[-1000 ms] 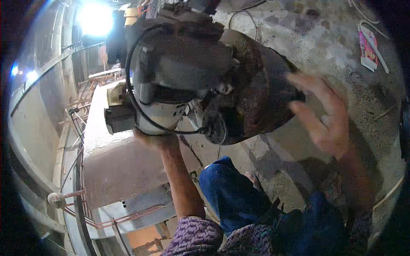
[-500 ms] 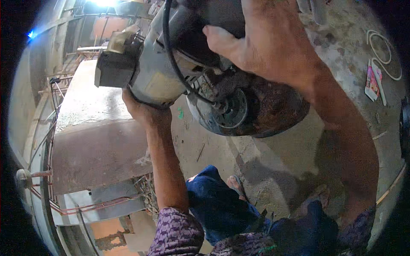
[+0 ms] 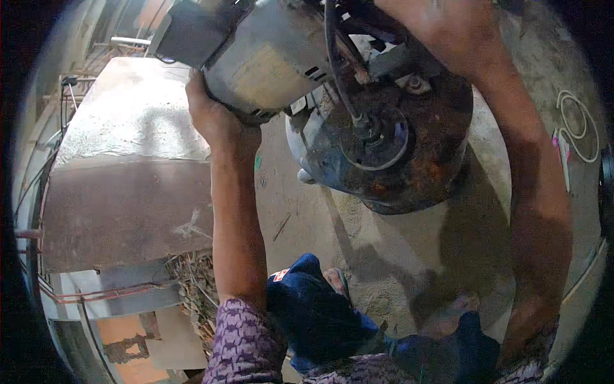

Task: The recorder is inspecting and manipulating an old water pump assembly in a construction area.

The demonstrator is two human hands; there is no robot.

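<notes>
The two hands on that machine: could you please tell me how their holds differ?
The left hand cups the pale grey motor housing from beneath, palm up; the right hand lies on top of the machine, near the black cable. The left hand shows whole, the right hand is cut off by the frame's upper edge. Both bear on the same machine, which ends in a rusty round casing.

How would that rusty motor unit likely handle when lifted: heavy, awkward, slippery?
Probably heavy: the motor unit looks like metal, and both the left hand and right hand carry it. Its rusty round housing likely resists slipping. The black cable looks floppy.
</notes>
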